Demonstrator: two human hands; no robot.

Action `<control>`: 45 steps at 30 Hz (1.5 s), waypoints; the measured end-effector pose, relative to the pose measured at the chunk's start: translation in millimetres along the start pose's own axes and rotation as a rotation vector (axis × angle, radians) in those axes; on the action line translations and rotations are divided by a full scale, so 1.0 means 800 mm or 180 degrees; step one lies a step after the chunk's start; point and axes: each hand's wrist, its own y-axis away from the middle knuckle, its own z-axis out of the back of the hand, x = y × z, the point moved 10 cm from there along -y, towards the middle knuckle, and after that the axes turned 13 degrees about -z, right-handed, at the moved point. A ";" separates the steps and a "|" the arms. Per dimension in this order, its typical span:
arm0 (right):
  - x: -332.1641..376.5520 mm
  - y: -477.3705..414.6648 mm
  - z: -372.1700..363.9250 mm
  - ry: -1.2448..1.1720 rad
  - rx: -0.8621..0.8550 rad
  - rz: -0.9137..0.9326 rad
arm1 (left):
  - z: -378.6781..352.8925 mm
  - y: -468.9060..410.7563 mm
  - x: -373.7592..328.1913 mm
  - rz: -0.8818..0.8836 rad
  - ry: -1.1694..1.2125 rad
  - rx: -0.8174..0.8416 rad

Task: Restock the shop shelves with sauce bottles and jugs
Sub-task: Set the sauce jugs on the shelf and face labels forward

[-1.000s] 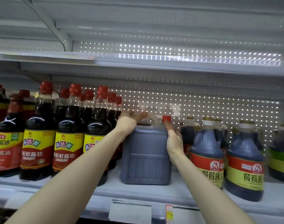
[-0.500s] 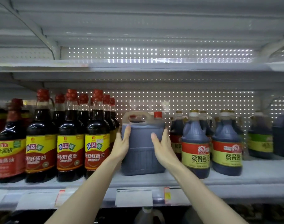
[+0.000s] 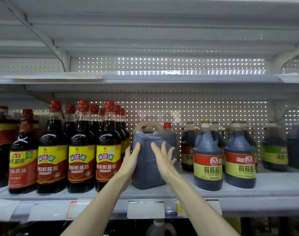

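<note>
Pushing the square, dark, translucent plastic jug (image 3: 145,176) with the beige handle and red cap back into its slot looks like the step in hand, and it goes best as a level, even shove. The left hand (image 3: 131,159) lies flat against the jug's near left corner, fingers straight and together. The right hand (image 3: 162,156) presses its palm on the front face, fingers straight and spread. Neither hand curls round anything.

Pressure is best kept low on the body, below the shoulder, so the full jug slides on its base rather than tipping toward the perforated white back panel (image 3: 213,113). The jug appears turned a little, so a touch more push from one palm would probably square it.

It stands upright on the grey metal shelf (image 3: 273,186), directly ahead of both palms and touching them. Just off the left hand's outer side, a row of tall glass sauce bottles with red caps and yellow-and-red labels (image 3: 108,150) stands very close, leaving that hand little room sideways. Off the right hand's little-finger side, round-shouldered dark jugs with red-and-yellow labels (image 3: 207,159) stand near, with a small gap. Drawing the hands straight back, not sideways, seems safest for these neighbours.
</note>
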 end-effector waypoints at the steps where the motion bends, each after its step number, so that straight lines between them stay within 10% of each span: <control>1: -0.001 -0.005 0.002 -0.0024 0.0062 -0.0002 | 0.002 0.003 0.000 -0.0021 -0.0119 -0.0021; 34: -0.016 -0.026 0.049 -0.0761 0.0211 0.0473 | -0.053 0.053 0.011 -0.0183 -0.0313 0.0345; 45: 0.013 -0.005 0.045 -0.0302 -0.0707 0.0774 | -0.033 0.015 -0.001 0.0056 0.0058 0.0080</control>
